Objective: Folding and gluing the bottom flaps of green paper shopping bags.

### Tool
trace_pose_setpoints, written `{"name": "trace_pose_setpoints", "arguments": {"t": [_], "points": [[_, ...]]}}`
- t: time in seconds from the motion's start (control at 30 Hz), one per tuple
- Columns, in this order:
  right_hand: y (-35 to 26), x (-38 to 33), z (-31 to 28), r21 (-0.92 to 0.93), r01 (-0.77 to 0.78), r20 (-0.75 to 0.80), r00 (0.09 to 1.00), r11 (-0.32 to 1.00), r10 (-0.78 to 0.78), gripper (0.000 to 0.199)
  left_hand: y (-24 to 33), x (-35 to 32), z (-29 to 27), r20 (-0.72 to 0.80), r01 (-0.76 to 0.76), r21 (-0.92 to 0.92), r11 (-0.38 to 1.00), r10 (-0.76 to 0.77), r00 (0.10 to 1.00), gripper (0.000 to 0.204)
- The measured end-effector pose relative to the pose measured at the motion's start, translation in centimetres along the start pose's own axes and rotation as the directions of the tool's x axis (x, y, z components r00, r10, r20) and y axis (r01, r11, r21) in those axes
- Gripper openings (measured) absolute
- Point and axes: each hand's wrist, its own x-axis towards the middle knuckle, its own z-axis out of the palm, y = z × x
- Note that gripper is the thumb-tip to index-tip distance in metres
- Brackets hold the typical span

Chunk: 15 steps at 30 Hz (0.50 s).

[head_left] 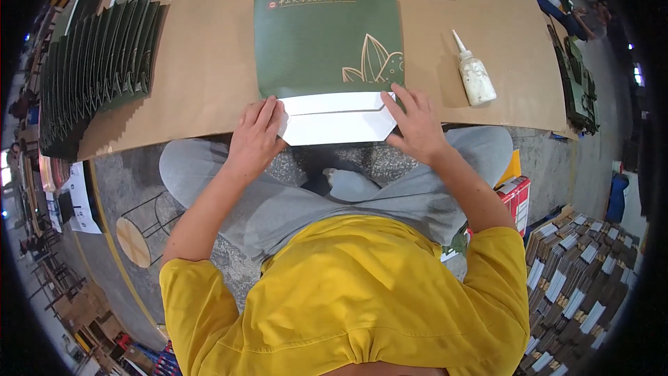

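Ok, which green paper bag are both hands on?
The green paper bag lying flat at the front of the table, its white folded end between left hand and right hand; the green bags at left are bunched together.

Deep green on the paper bag (313, 42), with gold line-drawn leaves (374, 63) at lower right, gold lettering (316, 0) and a red round emblem (272, 5) above; plain white on its folded bottom (337, 129). Plain brown across the tabletop (202, 63); white with dark smudges on the glue bottle (476, 80). Solid yellow on the T-shirt (362, 278); grey on the trousers (257, 212).
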Motion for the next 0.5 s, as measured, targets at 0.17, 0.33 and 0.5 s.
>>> {"name": "trace_pose_setpoints", "arguments": {"t": [0.17, 0.33, 0.5], "points": [[0.4, 1.1, 1.7, 0.156, -0.109, -0.172, 0.976, 0.982, 0.136, 0.039, -0.7, 1.5, 1.3, -0.185, 0.066, -0.199, 0.978, -0.104, 0.977, 0.043], [-0.4, 3.0, 1.5, 0.299, -0.328, -0.149, 0.912, 0.896, 0.383, 0.024, 0.6, 4.1, 1.1, -0.185, 0.285, -0.284, 0.916, -0.344, 0.921, 0.025], [-0.7, 4.7, 2.3, 0.208, -0.46, -0.264, 0.823, 0.863, 0.502, 0.059, 0.0, 5.9, 0.3, -0.039, 0.431, -0.251, 0.867, -0.454, 0.89, 0.032]]}}
